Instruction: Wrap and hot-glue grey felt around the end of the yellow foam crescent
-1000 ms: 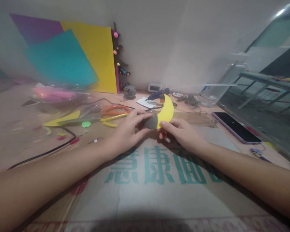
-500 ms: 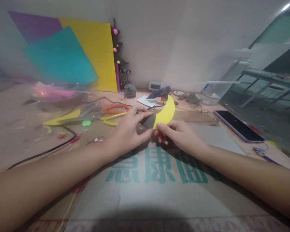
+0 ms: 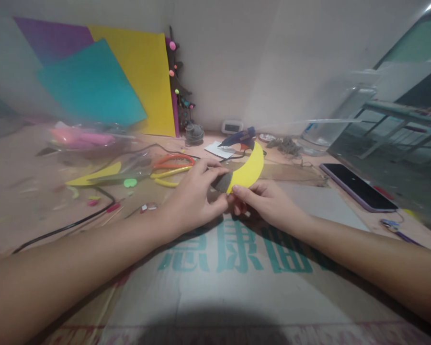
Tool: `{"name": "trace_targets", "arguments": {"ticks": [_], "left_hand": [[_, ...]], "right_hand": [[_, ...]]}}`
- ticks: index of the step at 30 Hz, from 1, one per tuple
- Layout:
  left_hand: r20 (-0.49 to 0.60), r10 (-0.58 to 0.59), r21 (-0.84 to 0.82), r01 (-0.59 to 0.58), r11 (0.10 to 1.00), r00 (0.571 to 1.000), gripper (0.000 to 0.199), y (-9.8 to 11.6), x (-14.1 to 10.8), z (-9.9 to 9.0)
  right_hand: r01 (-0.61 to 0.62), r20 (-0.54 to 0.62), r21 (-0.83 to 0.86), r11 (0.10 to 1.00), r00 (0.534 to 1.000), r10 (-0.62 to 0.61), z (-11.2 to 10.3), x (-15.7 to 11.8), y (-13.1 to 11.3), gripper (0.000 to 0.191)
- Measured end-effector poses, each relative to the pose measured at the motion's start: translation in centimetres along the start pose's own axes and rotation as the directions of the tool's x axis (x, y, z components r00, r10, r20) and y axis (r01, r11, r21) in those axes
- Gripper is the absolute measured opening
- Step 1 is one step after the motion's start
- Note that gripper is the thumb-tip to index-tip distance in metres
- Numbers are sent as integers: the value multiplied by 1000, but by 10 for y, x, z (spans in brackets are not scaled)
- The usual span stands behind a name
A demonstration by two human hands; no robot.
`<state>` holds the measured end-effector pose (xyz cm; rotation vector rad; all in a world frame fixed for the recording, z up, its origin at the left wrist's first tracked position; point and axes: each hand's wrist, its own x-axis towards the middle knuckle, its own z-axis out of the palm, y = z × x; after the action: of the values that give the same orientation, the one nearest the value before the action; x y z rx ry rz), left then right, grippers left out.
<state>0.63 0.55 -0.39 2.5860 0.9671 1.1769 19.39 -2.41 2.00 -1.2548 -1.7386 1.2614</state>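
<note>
Between my hands is a yellow crescent (image 3: 249, 167), apparently cut from a foam or paper sheet, joined to or overlapping a dark grey piece (image 3: 222, 182) at its lower left end. My left hand (image 3: 196, 194) pinches the grey piece between thumb and fingers. With thumb and curled fingers, my right hand (image 3: 260, 199) grips the lower edge of the crescent close to where yellow meets grey. Behind the crescent lies a blue glue gun (image 3: 237, 137) with its tip over a white paper square (image 3: 218, 150). Orange-and-yellow-handled scissors (image 3: 174, 162) lie left of my left hand.
Printed cardboard (image 3: 215, 297) covers the table under my arms. A black cord (image 3: 64, 235) runs along the left, near a green foam piece (image 3: 130, 183). A phone (image 3: 357, 187) lies at right. Coloured sheets (image 3: 93, 81) lean on the wall, with a clear plastic container (image 3: 339, 120) at the back right.
The crescent has tilted slightly, its upper tip shifting a little to the right. Both hands keep their holds; the whole view has shifted slightly.
</note>
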Motion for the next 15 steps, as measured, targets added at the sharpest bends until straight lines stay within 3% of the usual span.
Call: {"name": "trace_targets", "arguments": {"ticks": [15], "left_hand": [[5, 46, 14, -46, 999, 999, 48, -2, 1, -2]], "right_hand": [[-17, -51, 72, 997, 998, 21, -5, 1, 7, 38]]}}
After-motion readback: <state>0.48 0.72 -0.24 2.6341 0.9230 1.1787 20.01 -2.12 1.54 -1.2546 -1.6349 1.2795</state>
